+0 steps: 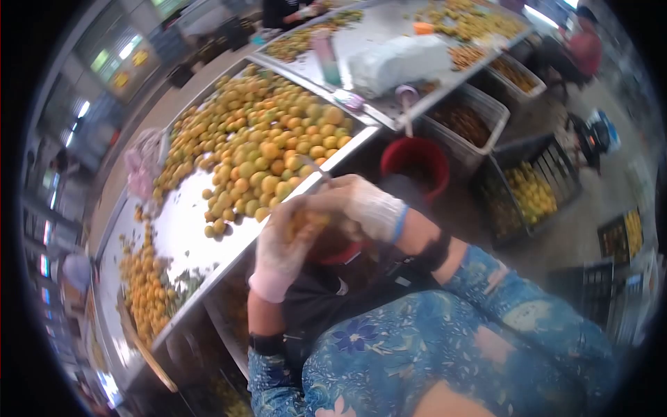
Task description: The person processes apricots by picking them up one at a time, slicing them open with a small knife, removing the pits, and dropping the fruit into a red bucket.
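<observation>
My left hand (281, 243), in a pale glove, is closed round a small orange citrus fruit (308, 224). Right against it is my right hand (361, 203), in a white glove with a blue cuff edge, its fingers curled. A thin greyish blade-like tool (314, 167) sticks up from the right hand, blurred. Both hands are over the near edge of a metal table (189, 240) heaped with yellow-orange citrus fruits (260, 132). Below them shows part of a red container (339, 254); the hands hide much of it.
A red bucket (415, 167) stands to the right of the table. Behind it are a white crate (490, 132) with brown contents and a black crate (549, 174) of yellow fruit. A large white bag (399, 62) and a tumbler (325, 55) are on the far table. Other people sit further off.
</observation>
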The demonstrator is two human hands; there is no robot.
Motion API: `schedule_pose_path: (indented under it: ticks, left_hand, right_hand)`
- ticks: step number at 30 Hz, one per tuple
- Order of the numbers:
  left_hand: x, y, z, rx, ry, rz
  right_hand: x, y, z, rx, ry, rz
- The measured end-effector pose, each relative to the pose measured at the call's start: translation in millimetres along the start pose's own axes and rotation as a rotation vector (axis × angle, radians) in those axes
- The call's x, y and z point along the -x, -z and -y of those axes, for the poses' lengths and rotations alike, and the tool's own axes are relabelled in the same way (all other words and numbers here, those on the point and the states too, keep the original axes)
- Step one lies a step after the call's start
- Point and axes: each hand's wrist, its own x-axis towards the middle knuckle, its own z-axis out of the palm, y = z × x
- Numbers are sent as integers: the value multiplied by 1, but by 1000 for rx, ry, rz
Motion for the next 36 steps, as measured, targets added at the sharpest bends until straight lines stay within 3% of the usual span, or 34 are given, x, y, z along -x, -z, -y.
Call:
schedule_pose_path:
  ticks: [1,2,5,11,15,17,18,22,24,25,27,30,34,36]
  left_hand:
    - [0,-7,-15,99,40,-20]
    - [-3,-5,-19,-252,-112,-33]
    - [-7,-15,4,-367,-94,-124]
    - [-10,-31,17,-140,-53,-218]
    - [-6,-36,23,-130,-152,-354]
    - [-6,-40,22,-65,-9,-344]
    - [-6,-42,36,-18,-102,-360]
    - [-3,-46,43,115,-97,-387]
    - [-1,-47,40,188,-57,-383]
    - [-4,-48,39,195,-123,-411]
    - [-1,-43,34,254,-63,-331]
    - [-7,-40,62,9,-112,-309]
    - [-15,-36,62,48,-153,-321]
    - [-22,-41,71,594,177,-319]
  right_hand:
    - [-2,1,-6,49,78,15]
    - [4,-5,1,42,29,-46]
    - [-2,-8,1,11,51,-76]
    - [-6,-12,-2,25,37,-172]
    - [-12,-22,-10,-27,51,-223]
    - [-15,-21,-15,-18,88,-240]
    - [-15,-26,-14,42,117,-266]
    - [-22,-29,-22,142,126,-286]
    - [-30,-26,-35,99,255,-297]
    - [-30,-25,-37,106,246,-302]
    - [-34,-25,-39,72,292,-268]
    - [-38,-23,-44,174,248,-320]
    - [-46,-15,-50,137,172,-318]
    - [-30,-30,-31,222,178,-330]
